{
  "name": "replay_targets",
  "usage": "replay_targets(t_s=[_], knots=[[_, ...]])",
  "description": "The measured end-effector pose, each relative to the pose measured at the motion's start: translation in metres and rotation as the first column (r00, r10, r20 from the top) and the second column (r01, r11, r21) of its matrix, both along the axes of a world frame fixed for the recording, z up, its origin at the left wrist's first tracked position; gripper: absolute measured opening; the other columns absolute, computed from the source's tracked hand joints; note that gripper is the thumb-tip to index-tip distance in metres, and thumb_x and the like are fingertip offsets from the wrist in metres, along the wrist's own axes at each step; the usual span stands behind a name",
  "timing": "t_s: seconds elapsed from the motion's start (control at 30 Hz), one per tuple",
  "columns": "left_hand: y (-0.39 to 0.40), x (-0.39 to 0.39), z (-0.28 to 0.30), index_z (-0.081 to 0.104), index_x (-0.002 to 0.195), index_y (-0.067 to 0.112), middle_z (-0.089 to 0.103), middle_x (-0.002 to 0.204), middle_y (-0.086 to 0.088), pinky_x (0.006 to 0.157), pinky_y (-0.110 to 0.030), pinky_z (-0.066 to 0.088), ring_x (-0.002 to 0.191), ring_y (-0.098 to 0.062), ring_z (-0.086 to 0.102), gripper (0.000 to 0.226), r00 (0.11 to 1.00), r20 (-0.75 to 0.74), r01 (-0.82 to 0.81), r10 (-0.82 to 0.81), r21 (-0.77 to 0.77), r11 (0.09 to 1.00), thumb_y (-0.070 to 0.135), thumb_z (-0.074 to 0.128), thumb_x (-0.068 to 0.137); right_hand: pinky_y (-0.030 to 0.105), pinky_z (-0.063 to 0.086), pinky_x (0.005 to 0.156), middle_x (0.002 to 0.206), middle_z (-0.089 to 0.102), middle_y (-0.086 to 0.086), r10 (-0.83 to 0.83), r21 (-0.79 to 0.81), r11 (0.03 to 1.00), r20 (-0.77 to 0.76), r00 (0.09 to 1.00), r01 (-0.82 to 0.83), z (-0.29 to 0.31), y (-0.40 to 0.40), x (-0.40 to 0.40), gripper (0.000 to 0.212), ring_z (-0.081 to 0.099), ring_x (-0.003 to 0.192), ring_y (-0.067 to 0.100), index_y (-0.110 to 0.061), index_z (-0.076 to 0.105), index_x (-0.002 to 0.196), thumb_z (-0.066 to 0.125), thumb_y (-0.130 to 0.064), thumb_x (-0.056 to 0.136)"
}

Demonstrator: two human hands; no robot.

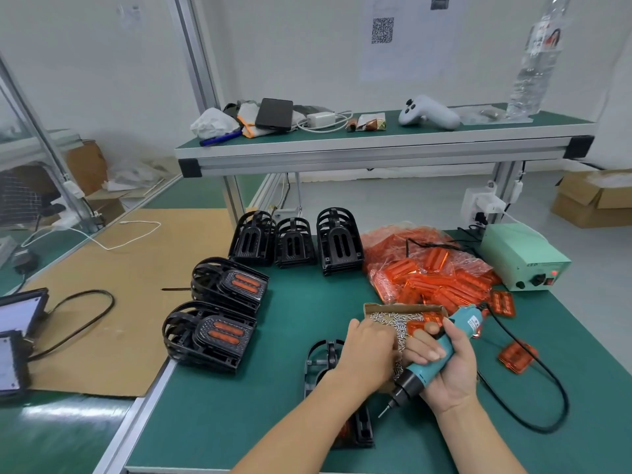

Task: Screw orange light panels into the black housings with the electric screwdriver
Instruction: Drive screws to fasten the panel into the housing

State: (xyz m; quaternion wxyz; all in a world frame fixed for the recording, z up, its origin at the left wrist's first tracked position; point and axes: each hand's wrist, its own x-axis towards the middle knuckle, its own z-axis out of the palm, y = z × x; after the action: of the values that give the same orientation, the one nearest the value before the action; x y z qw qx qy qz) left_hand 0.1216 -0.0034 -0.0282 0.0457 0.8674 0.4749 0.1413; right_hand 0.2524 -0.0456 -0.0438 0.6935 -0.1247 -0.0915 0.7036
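A teal electric screwdriver [434, 357] is gripped around its barrel by the right hand [448, 367], bit angled down-left toward the green mat [239, 405]. The left hand [367, 350] is reached into a cardboard tray of screws [393, 319]; whether a screw is pinched can't be told, fingertips hidden. A black housing [319, 357] lies flat under the left forearm, w/ a little orange seen near its lower end. Two finished stacks [222, 313] sit at left, empty housings [294, 242] behind, loose orange light panels [431, 275] in a bag at right. Housings are judged light, rigid plastic, best pinned flat by the rim; panels thin, slick, prob. crackable if overdriven. The driver's white label can't be read; a QR code [382, 30] is posted on the wall.
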Motion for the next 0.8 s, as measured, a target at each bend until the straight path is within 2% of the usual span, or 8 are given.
replay_targets(t_s=[0.07, 0.13, 0.23, 0.33, 0.43, 0.57, 0.7, 0.8], knots=[[-0.007, -0.007, 0.006, 0.066, 0.093, 0.021, 0.071, 0.096, 0.004, 0.089, -0.037, 0.041, 0.096, -0.019, 0.061, 0.004, 0.977, 0.212, -0.003, 0.021, -0.085, 0.996, 0.024, 0.063, 0.093, 0.018, 0.039, 0.045, 0.051, 0.033, -0.011, 0.009, 0.013, 1.000, 0.014, 1.000, -0.010, 0.000, 0.000, 0.001, 0.024, 0.039, 0.044, 0.003, -0.019, 0.052, 0.076, 0.067, -0.034, 0.086], [-0.020, -0.018, 0.012, 0.068, 0.087, 0.026, 0.071, 0.085, 0.011, 0.081, -0.027, 0.049, 0.082, -0.006, 0.063, 0.003, 0.888, 0.439, -0.037, 0.138, -0.231, 0.972, 0.026, 0.066, 0.089, 0.017, 0.039, 0.046, 0.053, 0.031, -0.013, 0.015, 0.018, 1.000, 0.009, 1.000, -0.016, -0.001, 0.000, 0.002, 0.027, 0.039, 0.045, 0.003, -0.019, 0.052, 0.076, 0.075, -0.033, 0.080], [-0.047, -0.040, 0.013, 0.069, 0.079, 0.032, 0.070, 0.075, 0.017, 0.065, -0.010, 0.045, 0.071, 0.000, 0.062, 0.005, 0.729, 0.625, -0.037, 0.280, -0.373, 0.927, 0.036, 0.071, 0.082, 0.015, 0.037, 0.048, 0.053, 0.031, -0.013, 0.016, -0.008, 1.000, -0.040, 0.999, -0.016, -0.002, 0.001, 0.004, 0.022, 0.039, 0.046, 0.001, -0.021, 0.051, 0.077, 0.064, -0.036, 0.087], [-0.073, -0.065, 0.011, 0.072, 0.081, 0.034, 0.072, 0.076, 0.012, 0.065, -0.015, 0.048, 0.068, 0.001, 0.061, 0.010, 0.639, 0.684, -0.013, 0.352, -0.448, 0.894, 0.045, 0.073, 0.080, 0.014, 0.037, 0.048, 0.052, 0.035, -0.013, 0.014, -0.028, 0.999, -0.065, 0.998, -0.016, -0.002, 0.003, 0.004, 0.022, 0.039, 0.046, 0.001, -0.023, 0.051, 0.076, 0.059, -0.038, 0.090], [-0.094, -0.083, 0.006, 0.073, 0.084, 0.031, 0.073, 0.076, 0.006, 0.064, -0.015, 0.046, 0.063, 0.001, 0.055, 0.010, 0.563, 0.718, 0.011, 0.409, -0.502, 0.865, 0.041, 0.073, 0.085, 0.015, 0.038, 0.048, 0.052, 0.036, -0.014, -0.015, -0.038, 0.999, -0.065, 0.998, 0.013, 0.001, 0.004, -0.001, 0.021, 0.039, 0.046, 0.002, -0.023, 0.051, 0.077, 0.060, -0.038, 0.088], [-0.109, -0.085, 0.003, 0.069, 0.084, 0.032, 0.074, 0.077, 0.006, 0.062, -0.014, 0.045, 0.059, 0.001, 0.051, 0.013, 0.581, 0.690, 0.005, 0.432, -0.534, 0.845, 0.041, 0.066, 0.092, 0.014, 0.037, 0.049, 0.052, 0.035, -0.014, -0.059, -0.042, 0.998, -0.108, 0.992, 0.055, 0.013, 0.005, -0.013, 0.019, 0.039, 0.047, 0.002, -0.023, 0.051, 0.077, 0.062, -0.035, 0.086], [-0.111, -0.086, 0.004, 0.066, 0.082, 0.029, 0.072, 0.075, 0.003, 0.061, -0.027, 0.046, 0.056, -0.006, 0.049, 0.017, 0.569, 0.682, 0.012, 0.459, -0.565, 0.825, 0.040, 0.062, 0.095, 0.016, 0.038, 0.048, 0.052, 0.036, -0.013, -0.078, -0.046, 0.996, -0.086, 0.993, 0.075, 0.023, 0.006, -0.024, 0.018, 0.039, 0.046, 0.002, -0.022, 0.052, 0.077, 0.060, -0.034, 0.088], [-0.111, -0.088, 0.006, 0.065, 0.082, 0.028, 0.070, 0.072, 0.003, 0.059, -0.027, 0.044, 0.055, -0.006, 0.047, 0.017, 0.575, 0.681, -0.010, 0.455, -0.549, 0.835, 0.039, 0.061, 0.094, 0.016, 0.037, 0.048, 0.051, 0.036, -0.012, -0.087, -0.038, 0.996, -0.050, 0.995, 0.086, 0.028, 0.006, -0.029, 0.019, 0.039, 0.045, 0.003, -0.020, 0.053, 0.077, 0.059, -0.033, 0.088]])
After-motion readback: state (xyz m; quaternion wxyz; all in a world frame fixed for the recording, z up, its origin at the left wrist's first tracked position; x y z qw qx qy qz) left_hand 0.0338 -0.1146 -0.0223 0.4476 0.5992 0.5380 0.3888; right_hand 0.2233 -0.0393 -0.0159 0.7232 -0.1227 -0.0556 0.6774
